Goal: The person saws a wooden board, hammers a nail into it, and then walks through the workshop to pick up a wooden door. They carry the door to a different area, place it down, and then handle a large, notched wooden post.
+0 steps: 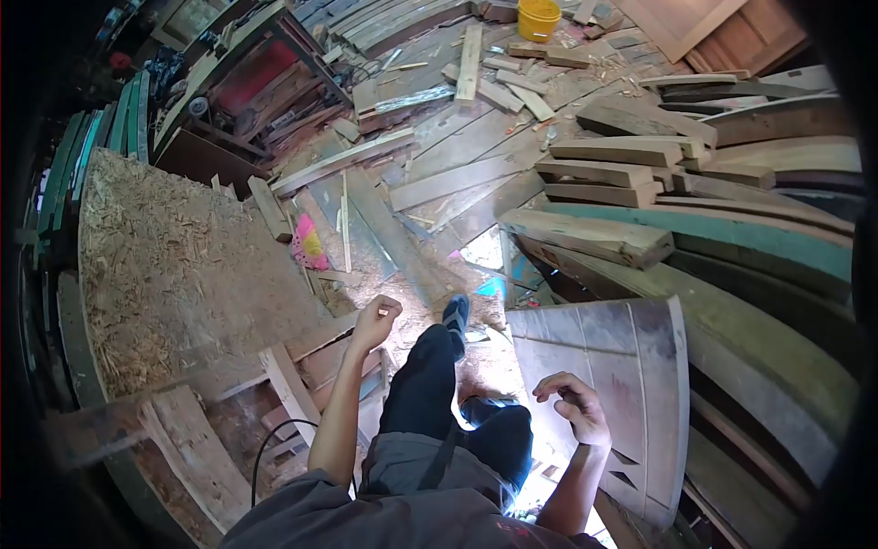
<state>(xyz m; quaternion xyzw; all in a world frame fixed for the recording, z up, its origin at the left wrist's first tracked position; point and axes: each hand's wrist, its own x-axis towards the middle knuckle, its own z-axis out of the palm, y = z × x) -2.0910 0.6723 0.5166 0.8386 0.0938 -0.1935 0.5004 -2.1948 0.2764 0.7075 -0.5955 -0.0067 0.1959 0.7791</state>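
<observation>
My left hand (376, 320) is raised in front of my body, above the wood-littered floor, its fingers curled loosely inward; whether anything small is inside cannot be made out. On the other side, my right hand (576, 409) hangs in the air in front of a pale wooden panel (599, 366), with fingers bent and apart and nothing between them. Neither hand touches the wood around it. My legs and a dark shoe (455, 313) show between the hands.
A rough chipboard sheet (174, 265) lies at the left. Stacked beams (768, 339) line the right side. Loose planks (457, 178) cover the floor ahead, with a yellow bucket (538, 20) at the back and a pink and yellow bag (309, 242).
</observation>
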